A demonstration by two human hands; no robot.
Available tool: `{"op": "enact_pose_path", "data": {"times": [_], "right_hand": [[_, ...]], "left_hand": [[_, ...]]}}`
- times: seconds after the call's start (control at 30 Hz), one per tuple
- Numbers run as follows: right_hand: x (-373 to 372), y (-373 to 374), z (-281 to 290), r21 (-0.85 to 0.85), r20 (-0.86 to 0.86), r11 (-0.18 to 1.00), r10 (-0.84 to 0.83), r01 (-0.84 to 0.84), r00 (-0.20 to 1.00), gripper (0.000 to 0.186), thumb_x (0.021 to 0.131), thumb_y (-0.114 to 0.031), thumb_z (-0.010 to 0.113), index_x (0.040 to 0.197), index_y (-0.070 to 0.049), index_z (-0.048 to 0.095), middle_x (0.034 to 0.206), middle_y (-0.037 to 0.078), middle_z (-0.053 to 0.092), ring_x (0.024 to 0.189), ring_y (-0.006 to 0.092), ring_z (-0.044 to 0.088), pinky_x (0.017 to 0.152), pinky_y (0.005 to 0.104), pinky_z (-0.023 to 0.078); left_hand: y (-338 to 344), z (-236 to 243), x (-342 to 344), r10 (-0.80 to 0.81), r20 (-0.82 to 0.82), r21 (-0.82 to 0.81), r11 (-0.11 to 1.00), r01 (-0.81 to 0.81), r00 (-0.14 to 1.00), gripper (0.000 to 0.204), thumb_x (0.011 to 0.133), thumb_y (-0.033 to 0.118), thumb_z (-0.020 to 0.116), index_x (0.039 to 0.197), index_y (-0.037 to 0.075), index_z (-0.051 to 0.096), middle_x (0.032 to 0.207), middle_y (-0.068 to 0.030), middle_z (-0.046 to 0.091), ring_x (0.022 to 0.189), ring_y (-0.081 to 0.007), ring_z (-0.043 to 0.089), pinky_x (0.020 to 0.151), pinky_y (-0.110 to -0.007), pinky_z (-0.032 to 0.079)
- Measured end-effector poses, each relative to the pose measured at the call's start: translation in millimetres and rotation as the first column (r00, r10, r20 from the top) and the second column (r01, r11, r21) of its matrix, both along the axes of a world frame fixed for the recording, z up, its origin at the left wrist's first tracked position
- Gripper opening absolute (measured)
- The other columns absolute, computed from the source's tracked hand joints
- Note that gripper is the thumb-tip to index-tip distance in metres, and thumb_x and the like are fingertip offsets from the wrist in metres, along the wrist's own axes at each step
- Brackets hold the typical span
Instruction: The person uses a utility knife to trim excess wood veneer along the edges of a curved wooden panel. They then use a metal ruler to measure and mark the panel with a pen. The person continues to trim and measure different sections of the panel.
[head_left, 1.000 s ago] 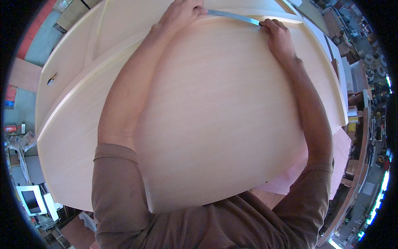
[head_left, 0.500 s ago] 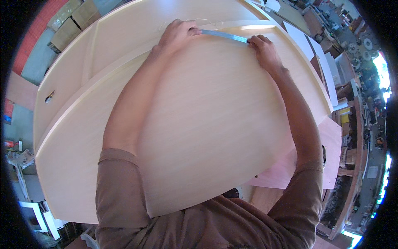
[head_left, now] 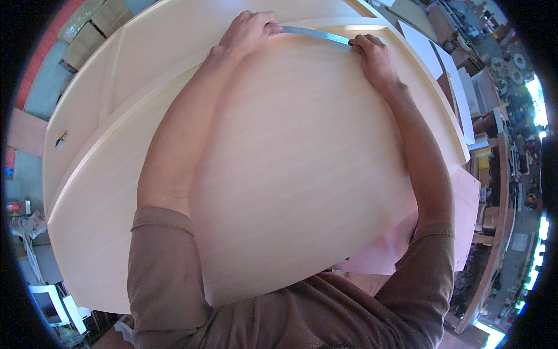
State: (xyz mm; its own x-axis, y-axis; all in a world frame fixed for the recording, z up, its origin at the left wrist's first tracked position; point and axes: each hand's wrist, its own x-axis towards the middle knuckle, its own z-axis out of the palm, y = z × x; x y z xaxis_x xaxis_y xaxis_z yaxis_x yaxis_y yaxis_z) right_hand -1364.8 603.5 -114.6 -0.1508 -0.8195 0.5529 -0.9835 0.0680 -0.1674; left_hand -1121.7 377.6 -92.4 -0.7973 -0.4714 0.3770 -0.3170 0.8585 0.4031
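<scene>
1. The pale wood-grain panel [head_left: 302, 174] fills most of my view, lying flat on the cabinet carcass [head_left: 145, 75] beneath it. It sits where it did a second ago; only my head has shifted, so the far edge now shows a little lower and closer in the picture.
2. Both my arms stay stretched across the panel to its far edge, the forearms resting along its face as before.
3. My left hand [head_left: 249, 32] is curled over the far edge, fingers folded around one end of the metal ruler [head_left: 317, 35]. It has slid slightly left along the edge.
4. My right hand [head_left: 372, 58] presses down on the ruler's other end, fingers bunched together on top of it.
5. The ruler lies along the far edge of the panel, spanning the gap between my hands and touching both. To me that means I am still holding it steady there, checking or marking the edge, not lifting away.
</scene>
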Motion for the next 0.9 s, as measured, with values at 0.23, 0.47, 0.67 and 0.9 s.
{"op": "enact_pose_path", "data": {"times": [0.23,0.47,0.67,0.9], "right_hand": [[-13.9,-20.8,-0.1,-0.018,0.013,1.0,0.015,-0.015,1.0,0.02,0.096,-0.007,0.058,0.113,-0.007,0.069,0.113,0.018,0.069,0.112,0.0411,0.065,0.095,0.0516,0.053],[-23.1,-37.2,-5.5,-0.028,0.009,0.999,0.021,-0.021,1.0,0.017,0.096,-0.007,0.059,0.108,-0.008,0.07,0.112,0.018,0.07,0.109,0.0407,0.066,0.092,0.0507,0.055],[-17.9,0.2,-3.1,-0.038,0.066,0.998,-0.04,0.043,0.997,0.015,0.098,-0.014,0.062,0.109,-0.008,0.071,0.112,0.019,0.069,0.112,0.0406,0.064,0.095,0.0506,0.054],[-33.1,37.8,-2.5,-0.031,0.077,0.997,-0.075,0.078,0.994,0.016,0.099,-0.014,0.062,0.11,-0.007,0.071,0.114,0.018,0.069,0.115,0.0394,0.064,0.098,0.0505,0.053]], "left_hand": [[-11.2,-7.5,-7.6,0.048,-0.059,0.048,0.998,-0.045,0.997,0.019,0.103,0.019,0.061,0.097,0.002,0.065,0.104,-0.0089,0.079,0.098,-0.0346,0.072,0.083,-0.048,0.056],[-20.6,-11.2,-9.3,0.074,-0.11,-0.069,0.994,-0.082,0.991,0.022,0.098,0.024,0.07,0.099,0.003,0.07,0.09,-0.0205,0.073,0.086,-0.0432,0.069,0.077,-0.049,0.053],[10.5,-1.2,-10.8,-0.027,-0.135,0.008,1.0,0.029,0.991,0.016,0.097,0.021,0.07,0.1,0.005,0.074,0.098,-0.0172,0.076,0.094,-0.0384,0.071,0.085,-0.049,0.055],[15.2,0.3,-51.1,-0.083,-0.072,0.042,0.995,0.086,0.994,0.016,0.095,0.019,0.073,0.102,0.005,0.077,0.1,-0.0169,0.077,0.094,-0.0333,0.074,0.085,-0.045,0.057]]}}
